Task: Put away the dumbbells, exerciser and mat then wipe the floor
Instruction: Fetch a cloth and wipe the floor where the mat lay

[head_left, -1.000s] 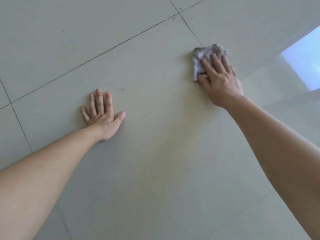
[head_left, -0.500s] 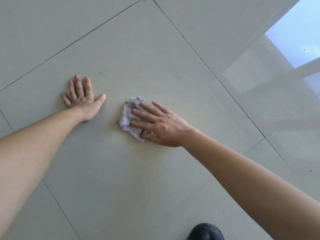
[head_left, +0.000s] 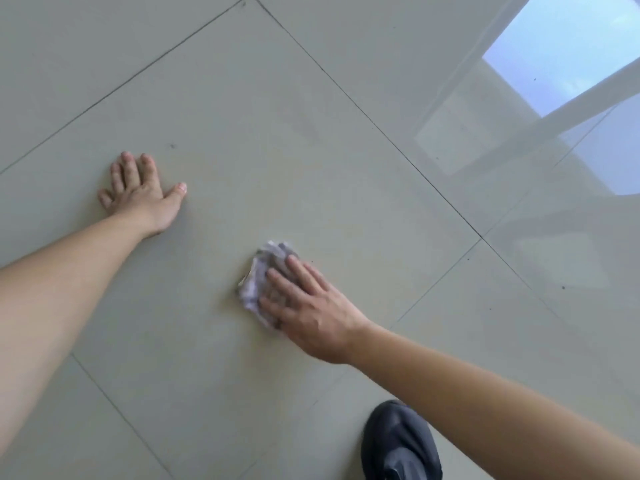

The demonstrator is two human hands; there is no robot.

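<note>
A crumpled grey-white cloth [head_left: 260, 278] lies on the pale tiled floor [head_left: 263, 140] near the middle of the view. My right hand [head_left: 308, 310] presses flat on it with straight fingers, covering its right part. My left hand [head_left: 142, 194] rests palm down on the floor to the upper left, fingers spread, holding nothing. No dumbbells, exerciser or mat are in view.
A dark shoe [head_left: 398, 445] shows at the bottom edge, under my right forearm. Thin dark grout lines cross the glossy tiles. A bright window reflection [head_left: 561, 57] lies on the floor at the upper right.
My right hand slid the cloth from the far upper right toward me, close to my left hand, then a little to the right. The left hand stayed planted. The shoe came into view.
</note>
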